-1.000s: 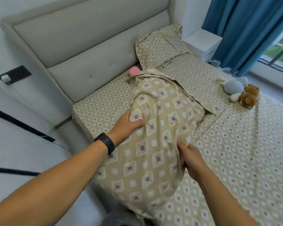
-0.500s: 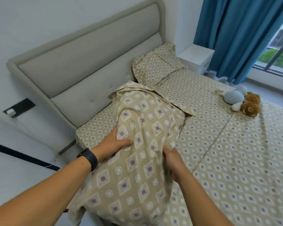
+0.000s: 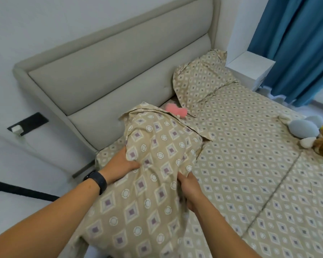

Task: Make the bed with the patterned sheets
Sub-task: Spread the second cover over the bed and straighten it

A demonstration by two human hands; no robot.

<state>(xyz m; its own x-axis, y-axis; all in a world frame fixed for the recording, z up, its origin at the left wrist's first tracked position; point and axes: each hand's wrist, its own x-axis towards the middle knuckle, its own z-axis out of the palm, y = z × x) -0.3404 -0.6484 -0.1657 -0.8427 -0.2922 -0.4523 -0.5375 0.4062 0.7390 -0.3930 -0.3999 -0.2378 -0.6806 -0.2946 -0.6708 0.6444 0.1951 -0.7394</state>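
I have the near pillow point(image 3: 153, 183) gripped from both sides: my left hand point(image 3: 119, 164) clamps its left flank with the thumb laid across the front of the case and the fingers curled out of sight behind, and my right hand point(image 3: 189, 189) pinches a bunched fold of the case along its right edge. The pillow stands tilted between my fingers, its open flapped end pointing away from me toward the headboard point(image 3: 119, 71), its lower end hanging off the near edge of the bed. Just beyond my fingertips, past the pillow's top, a pink object point(image 3: 175, 109) lies against the headboard, and further right of that the second pillow point(image 3: 199, 82) already leans in place. To the right of my right hand the patterned sheet point(image 3: 250, 164) looks spread flat over the mattress, with a seam line running down it. Well off to the right lie some soft toys point(image 3: 313, 135). I judge the sheet and one pillow done; what remains is seating this pillow at the head and perhaps clearing the toys.
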